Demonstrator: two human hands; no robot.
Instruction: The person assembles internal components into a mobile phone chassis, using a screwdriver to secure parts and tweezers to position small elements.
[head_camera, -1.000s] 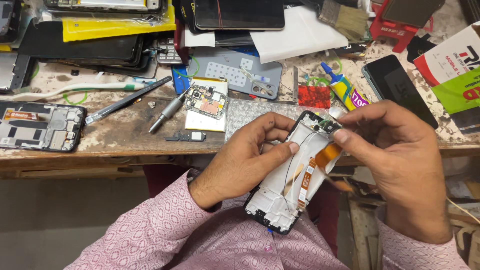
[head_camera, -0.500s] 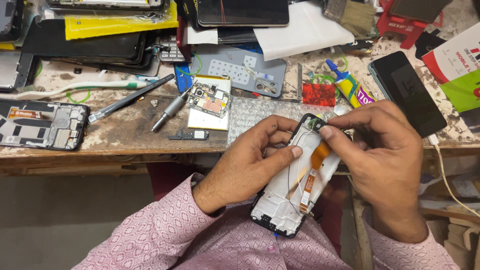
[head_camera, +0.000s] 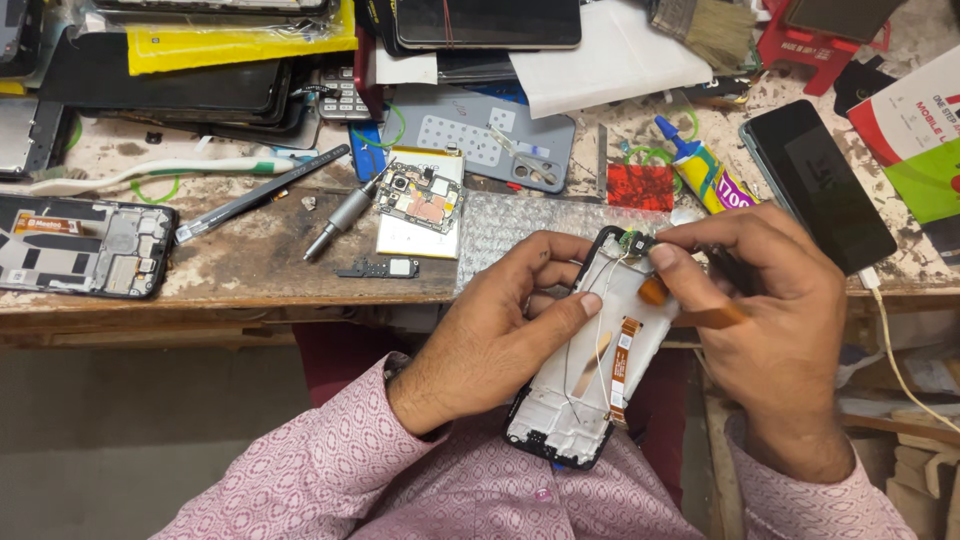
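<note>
My left hand (head_camera: 500, 335) cradles the opened white-and-black phone frame (head_camera: 590, 370) tilted over my lap, thumb pressing its edge, so my right hand's (head_camera: 770, 320) grip can pinch the orange flex ribbon (head_camera: 655, 290) just above.

place: phone repair workshop
bench (head_camera: 250, 265): worn, stained wood
clutter: opened phone (head_camera: 85, 245), bare circuit board (head_camera: 420, 198), screwdriver (head_camera: 340, 218), glue tube (head_camera: 705, 172), brush (head_camera: 715, 28)
far edge: stacked phones (head_camera: 485, 20)

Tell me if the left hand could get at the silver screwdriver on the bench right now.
Probably not at once: the left hand is holding the opened phone frame. The screwdriver lies uncovered on the bench, with nothing between them.
</note>
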